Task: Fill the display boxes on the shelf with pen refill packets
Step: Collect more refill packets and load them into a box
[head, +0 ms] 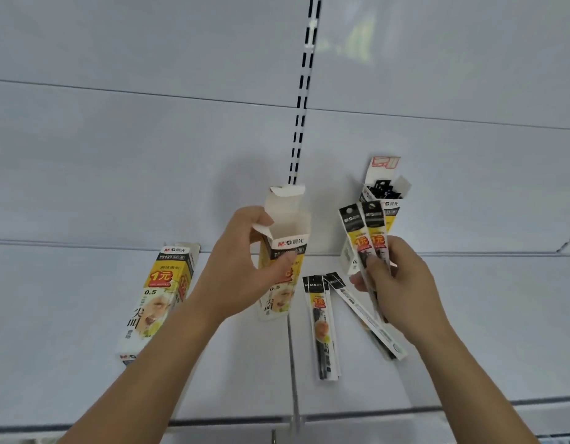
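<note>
My left hand (245,267) grips an upright, open display box (285,248) in white and yellow, its top flaps up and its inside bare as far as I can see. My right hand (402,283) pinches two pen refill packets (367,238) with black tops, held upright to the right of that box. More refill packets (323,328) lie loose on the white shelf (85,347) between my hands. A second open display box (378,200) stands behind my right hand with several black-topped packets in it.
A closed box of the same kind (157,299) lies flat on the shelf at the left. One long white packet (370,318) lies slanted under my right hand. A slotted upright (301,100) runs up the white back panel. The shelf's front edge (405,410) crosses below.
</note>
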`<state>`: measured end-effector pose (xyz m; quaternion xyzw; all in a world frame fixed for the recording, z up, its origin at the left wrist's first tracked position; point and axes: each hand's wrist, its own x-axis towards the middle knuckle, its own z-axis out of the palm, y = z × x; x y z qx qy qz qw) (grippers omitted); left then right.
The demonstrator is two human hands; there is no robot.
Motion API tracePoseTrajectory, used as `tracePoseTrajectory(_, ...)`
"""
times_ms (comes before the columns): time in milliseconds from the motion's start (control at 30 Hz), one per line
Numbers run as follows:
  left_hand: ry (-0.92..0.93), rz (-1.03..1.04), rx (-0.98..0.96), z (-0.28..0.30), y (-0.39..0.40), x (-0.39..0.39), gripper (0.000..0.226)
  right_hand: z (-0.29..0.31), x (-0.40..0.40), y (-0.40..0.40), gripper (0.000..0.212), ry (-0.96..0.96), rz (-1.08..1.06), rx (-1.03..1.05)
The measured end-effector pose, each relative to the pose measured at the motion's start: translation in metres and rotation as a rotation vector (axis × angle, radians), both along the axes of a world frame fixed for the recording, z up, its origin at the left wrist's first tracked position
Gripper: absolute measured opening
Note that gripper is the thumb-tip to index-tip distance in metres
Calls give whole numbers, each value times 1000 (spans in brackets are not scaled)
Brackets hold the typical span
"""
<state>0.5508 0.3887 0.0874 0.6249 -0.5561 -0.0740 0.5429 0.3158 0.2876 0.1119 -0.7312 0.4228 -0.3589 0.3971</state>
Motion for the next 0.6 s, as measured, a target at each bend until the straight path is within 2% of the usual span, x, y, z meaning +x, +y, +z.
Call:
tracePoseTrajectory(100,-70,49,-26,11,-4,1,39,17,11,3,19,-117,4,22)
tracePoseTrajectory(200,-93,37,25,20,-6,2,36,40,23,3,7,-251,28,10)
tracePoseTrajectory(333,-131,3,109,30,-5,7,69,79,43,6,7,-520,153,-33)
tracePoseTrajectory(467,-63,-10,135,34,-6,3,80,113,72,11,10,-809,297,14)
tracePoseTrajectory(533,-45,-13,131,35,-8,1,80,120,87,14,12,-832,355,21)
tracePoseTrajectory(600,-29,-19,131,34,-10,0,79,118,100,15,15,-702,344,-53)
